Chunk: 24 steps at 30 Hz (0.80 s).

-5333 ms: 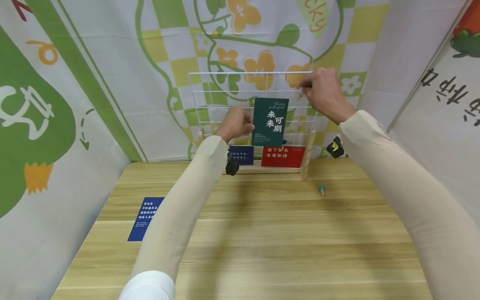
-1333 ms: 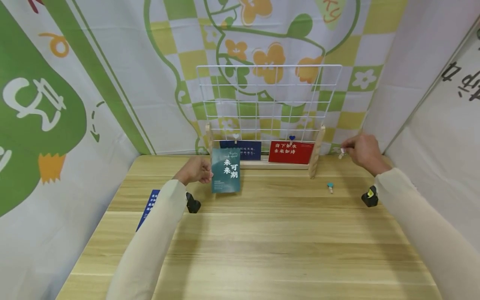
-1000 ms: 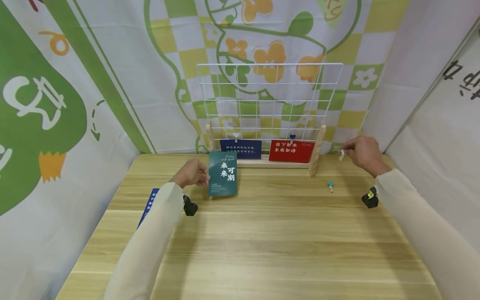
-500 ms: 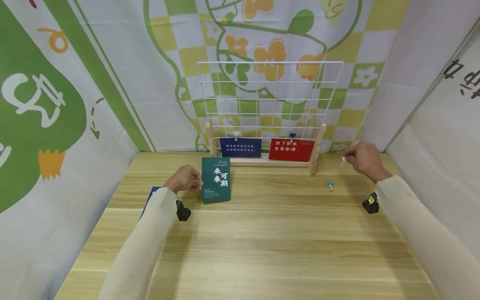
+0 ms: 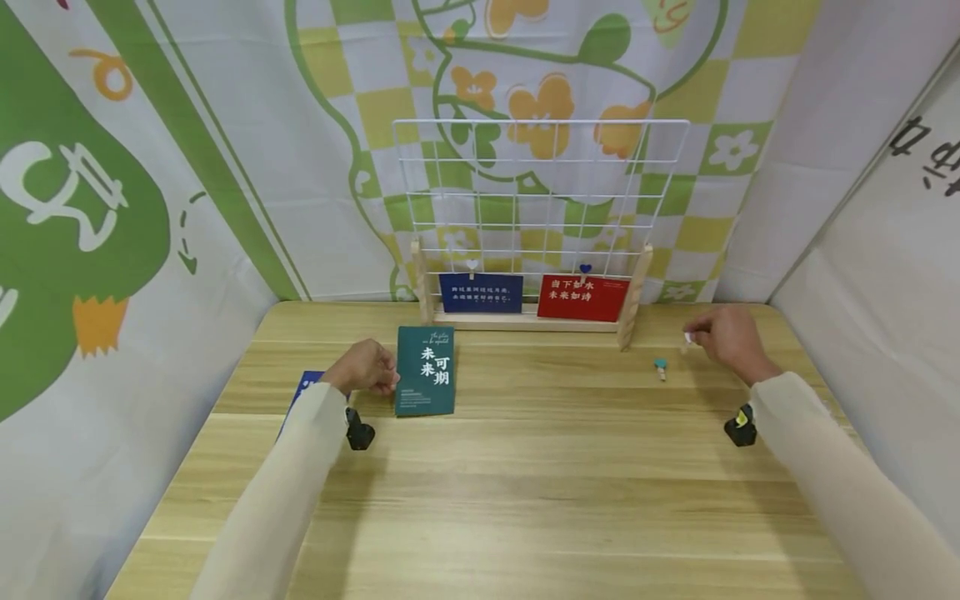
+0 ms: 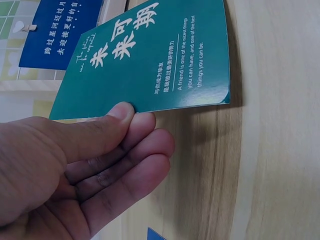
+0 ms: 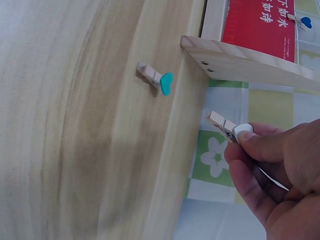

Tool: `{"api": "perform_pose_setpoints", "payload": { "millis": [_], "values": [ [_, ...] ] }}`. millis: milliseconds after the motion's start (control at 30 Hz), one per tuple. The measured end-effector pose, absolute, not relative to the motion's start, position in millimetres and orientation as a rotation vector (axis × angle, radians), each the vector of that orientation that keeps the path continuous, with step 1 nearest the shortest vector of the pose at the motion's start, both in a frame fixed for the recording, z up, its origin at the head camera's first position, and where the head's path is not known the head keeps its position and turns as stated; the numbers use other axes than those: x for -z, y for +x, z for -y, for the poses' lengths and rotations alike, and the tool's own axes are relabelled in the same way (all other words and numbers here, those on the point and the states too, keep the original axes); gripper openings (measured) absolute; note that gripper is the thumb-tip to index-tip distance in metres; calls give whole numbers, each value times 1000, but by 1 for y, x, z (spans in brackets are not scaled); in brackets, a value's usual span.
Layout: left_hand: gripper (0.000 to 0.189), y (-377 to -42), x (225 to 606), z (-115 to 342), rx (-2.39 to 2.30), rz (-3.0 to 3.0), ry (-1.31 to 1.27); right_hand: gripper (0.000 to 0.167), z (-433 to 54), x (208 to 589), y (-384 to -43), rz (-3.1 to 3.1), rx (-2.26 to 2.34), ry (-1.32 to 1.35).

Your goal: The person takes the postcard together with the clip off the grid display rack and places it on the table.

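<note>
The left hand [image 5: 365,367] pinches the green card [image 5: 425,371] by one long edge, before the left end of the rack [image 5: 529,322]; right of the rack, the right hand [image 5: 727,336] pinches a white-topped peg [image 7: 222,123]. The card should be light and easily creased, best held by an edge; the peg, stiff, by its topped end.
</note>
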State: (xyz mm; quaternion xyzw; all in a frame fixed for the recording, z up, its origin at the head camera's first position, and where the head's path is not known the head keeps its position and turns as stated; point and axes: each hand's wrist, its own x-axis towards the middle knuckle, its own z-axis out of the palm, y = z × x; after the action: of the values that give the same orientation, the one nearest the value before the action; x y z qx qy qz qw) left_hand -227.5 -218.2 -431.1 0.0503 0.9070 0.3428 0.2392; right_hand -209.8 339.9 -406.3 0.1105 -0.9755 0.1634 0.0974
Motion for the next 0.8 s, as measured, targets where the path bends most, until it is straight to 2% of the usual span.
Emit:
{"api": "perform_pose_setpoints", "payload": {
  "millis": [800],
  "values": [
    [10, -214, 435, 231, -860, -2454, 74, 10, -341, 423, -207, 3008, -555, 330]
  ]
}}
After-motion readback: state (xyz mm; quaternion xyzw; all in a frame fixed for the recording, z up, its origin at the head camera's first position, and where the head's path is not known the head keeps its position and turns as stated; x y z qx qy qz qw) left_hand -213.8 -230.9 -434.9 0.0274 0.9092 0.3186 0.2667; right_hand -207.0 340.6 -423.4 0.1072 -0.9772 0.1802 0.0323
